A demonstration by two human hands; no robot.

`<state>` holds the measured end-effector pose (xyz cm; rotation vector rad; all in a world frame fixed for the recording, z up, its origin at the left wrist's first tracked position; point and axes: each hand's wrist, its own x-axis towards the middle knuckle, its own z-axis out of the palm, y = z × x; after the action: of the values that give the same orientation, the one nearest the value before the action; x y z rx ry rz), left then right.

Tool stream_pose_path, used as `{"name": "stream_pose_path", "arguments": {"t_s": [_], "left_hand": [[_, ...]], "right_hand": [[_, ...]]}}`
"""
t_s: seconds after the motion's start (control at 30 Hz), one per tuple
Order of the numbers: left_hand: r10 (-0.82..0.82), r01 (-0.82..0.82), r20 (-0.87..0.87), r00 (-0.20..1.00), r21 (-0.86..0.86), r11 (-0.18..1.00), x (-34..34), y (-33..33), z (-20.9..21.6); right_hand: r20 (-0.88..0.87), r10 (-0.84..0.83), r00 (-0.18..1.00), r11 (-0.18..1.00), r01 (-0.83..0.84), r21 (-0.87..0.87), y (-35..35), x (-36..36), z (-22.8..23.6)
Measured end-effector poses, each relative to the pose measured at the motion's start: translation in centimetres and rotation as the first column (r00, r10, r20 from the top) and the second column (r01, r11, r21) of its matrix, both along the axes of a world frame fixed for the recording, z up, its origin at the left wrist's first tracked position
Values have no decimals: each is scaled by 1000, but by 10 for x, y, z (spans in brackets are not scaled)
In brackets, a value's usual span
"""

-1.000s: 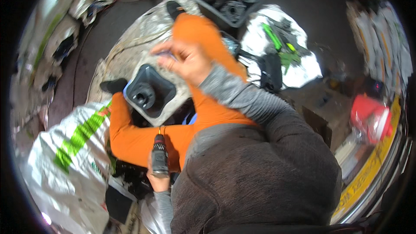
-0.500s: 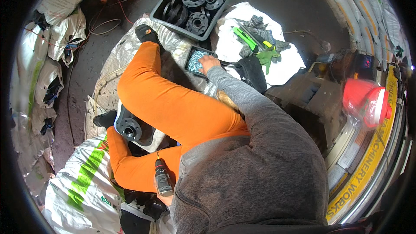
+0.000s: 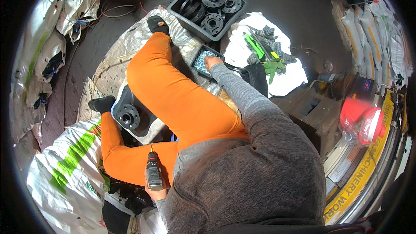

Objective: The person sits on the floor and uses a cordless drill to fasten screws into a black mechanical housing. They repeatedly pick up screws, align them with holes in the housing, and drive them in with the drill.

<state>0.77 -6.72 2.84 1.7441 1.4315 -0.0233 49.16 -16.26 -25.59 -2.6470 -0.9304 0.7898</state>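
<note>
My left hand point(image 3: 156, 193) is wrapped round the grip of a cordless drill point(image 3: 154, 171), held beside my left thigh with its bit pointing away from me. With my right arm stretched forward, my right hand point(image 3: 212, 62) reaches into a small dark tray point(image 3: 193, 66) of screws point(image 3: 200, 62). Its fingers are curled down among them, and the tips are hidden. Between my legs a black round flange with a centre hole point(image 3: 128, 116) rests on a dark-topped, pale-edged stand point(image 3: 147, 135).
A grey bin point(image 3: 208, 36) of black flanges stands ahead. Right of the tray, work gloves point(image 3: 272, 66) and a bright green tool point(image 3: 255, 47) lie on a white sack point(image 3: 294, 70). White bags line both sides; a red container point(image 3: 359, 117) sits at right.
My view has shifted, so the bin and tray sit further right in the picture. My right hand stays at the screws, and the drill stays in my left hand.
</note>
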Motion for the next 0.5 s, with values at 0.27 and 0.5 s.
{"name": "stream_pose_path", "arguments": {"t_s": [0.27, 0.5], "left_hand": [[29, -30, 38, 999, 22, 999, -4, -4, -2], [58, -59, 35, 998, 27, 998, -15, -7, 2]], "right_hand": [[49, -22, 999, 986, 29, -162, 17, 0, 4], [22, -160, 987, 979, 162, -123, 13, -1, 1]]}}
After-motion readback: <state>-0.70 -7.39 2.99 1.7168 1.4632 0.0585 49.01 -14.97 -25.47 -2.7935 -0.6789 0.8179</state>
